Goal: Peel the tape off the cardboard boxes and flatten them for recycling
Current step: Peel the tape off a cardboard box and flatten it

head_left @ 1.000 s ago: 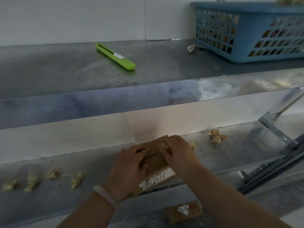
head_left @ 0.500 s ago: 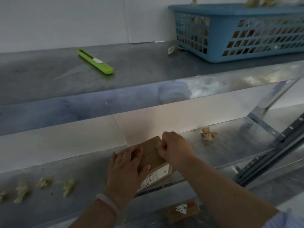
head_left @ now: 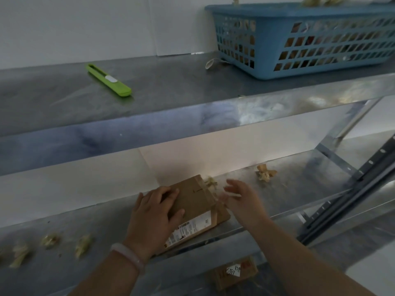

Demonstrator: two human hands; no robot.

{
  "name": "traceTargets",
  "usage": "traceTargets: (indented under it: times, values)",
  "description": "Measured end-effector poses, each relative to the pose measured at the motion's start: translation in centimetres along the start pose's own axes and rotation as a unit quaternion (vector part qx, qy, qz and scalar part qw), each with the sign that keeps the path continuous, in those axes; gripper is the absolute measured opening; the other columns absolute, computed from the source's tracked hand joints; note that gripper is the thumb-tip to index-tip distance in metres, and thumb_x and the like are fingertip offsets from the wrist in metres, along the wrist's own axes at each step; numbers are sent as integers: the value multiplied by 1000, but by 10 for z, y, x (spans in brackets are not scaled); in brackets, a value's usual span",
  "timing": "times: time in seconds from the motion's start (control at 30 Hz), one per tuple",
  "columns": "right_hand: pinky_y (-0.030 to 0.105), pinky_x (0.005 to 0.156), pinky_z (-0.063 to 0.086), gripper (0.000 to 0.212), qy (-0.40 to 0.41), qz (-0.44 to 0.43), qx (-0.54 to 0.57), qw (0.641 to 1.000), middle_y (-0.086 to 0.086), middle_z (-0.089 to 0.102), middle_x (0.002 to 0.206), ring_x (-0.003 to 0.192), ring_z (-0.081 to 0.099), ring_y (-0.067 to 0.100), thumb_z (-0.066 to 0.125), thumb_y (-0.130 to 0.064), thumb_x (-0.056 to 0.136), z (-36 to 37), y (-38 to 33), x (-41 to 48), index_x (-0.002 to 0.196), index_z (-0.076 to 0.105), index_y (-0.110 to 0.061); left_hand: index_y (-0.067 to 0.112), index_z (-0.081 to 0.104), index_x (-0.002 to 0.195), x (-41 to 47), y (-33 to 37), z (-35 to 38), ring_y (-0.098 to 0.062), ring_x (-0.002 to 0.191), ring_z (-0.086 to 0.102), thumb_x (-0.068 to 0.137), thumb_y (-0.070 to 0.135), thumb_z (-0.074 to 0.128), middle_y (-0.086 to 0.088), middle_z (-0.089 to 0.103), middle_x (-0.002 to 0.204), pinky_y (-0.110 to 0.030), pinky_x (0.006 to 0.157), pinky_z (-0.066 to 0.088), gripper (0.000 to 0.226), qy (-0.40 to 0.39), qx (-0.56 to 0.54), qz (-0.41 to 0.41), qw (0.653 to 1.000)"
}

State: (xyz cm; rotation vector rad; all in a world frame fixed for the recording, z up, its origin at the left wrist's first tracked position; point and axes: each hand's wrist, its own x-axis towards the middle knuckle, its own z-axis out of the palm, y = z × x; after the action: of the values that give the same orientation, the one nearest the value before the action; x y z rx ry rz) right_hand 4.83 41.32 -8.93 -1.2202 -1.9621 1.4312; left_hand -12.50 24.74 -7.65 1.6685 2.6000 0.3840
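The left hand [head_left: 154, 212] rests on a cardboard box [head_left: 198, 201] on the lower metal shelf [head_left: 299, 189]. The right hand [head_left: 241, 199] (blurred) is just beside the box's right edge, fingers [head_left: 233, 183] spread. On the upper shelf [head_left: 171, 86] lie a green cutter [head_left: 108, 79] and a blue basket [head_left: 277, 9].

Left hand [head_left: 154, 212]: palm down, fingers spread flat, forearm reaching forward.
Right hand [head_left: 239, 197]: in the air, fingers loosely extended, holding nothing, blurred.
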Motion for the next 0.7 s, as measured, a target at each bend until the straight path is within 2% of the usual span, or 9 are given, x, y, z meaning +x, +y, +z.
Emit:
traceTargets:
  times: [0.07,0.13,0.27,0.33,0.43,0.53,0.6,0.7]
  values:
    - [21,73,52,26,53,2,-50,997,-17,64,90,86,63,2,71,-48,80,6,5,-13,95,59,-32,30,41,142,4,7,-1,-14,129,35,90,55,40,12,36,136,-43,118,14,58,-2,-4,-23,1000]
    - [17,68,51,22,57,-28,-74,995,-14,65,83,79,63,1,72,-50,78,15,6,-24,87,61,-33,31,39,142,6,13,0,-16,129,34,89,55,39,8,36,136,-45,116,20,58,-4,15,-38,999]
    - [15,67,44,33,56,-83,-178,979,-19,53,91,80,54,-2,71,-55,77,27,-5,-26,94,49,-37,32,39,143,3,19,4,-20,128,36,84,62,15,4,37,137,-46,114,21,70,7,54,-37,998]
    - [20,68,44,32,53,-92,-244,964,-18,46,91,79,51,0,66,-57,79,31,-12,-24,93,46,-38,31,40,142,2,20,6,-21,128,36,81,61,11,2,38,137,-47,114,22,74,9,67,-35,997]
    - [23,64,42,22,42,-106,-302,946,-15,42,87,73,48,3,58,-53,87,31,-21,-20,86,46,-34,28,46,139,1,22,7,-24,124,41,82,60,15,-2,43,135,-49,112,25,72,16,74,-35,997]
    - [23,60,36,15,32,-141,-356,923,-7,46,87,65,42,5,48,-37,96,27,-28,-17,87,47,-26,27,50,137,-1,22,5,-26,122,45,83,59,17,-4,47,133,-50,111,27,71,14,79,-37,996]
    - [24,61,38,10,17,-149,-386,911,-4,48,88,66,44,8,47,-29,97,26,-31,-16,89,47,-22,24,56,132,-1,24,5,-28,117,50,84,57,22,-6,51,129,-51,107,32,67,20,77,-38,996]
    - [25,56,38,14,13,-136,-390,911,-4,44,83,64,45,8,48,-30,95,27,-35,-13,86,41,-22,22,61,127,-1,25,5,-30,113,54,84,54,27,-9,55,125,-53,104,36,63,28,74,-43,996]
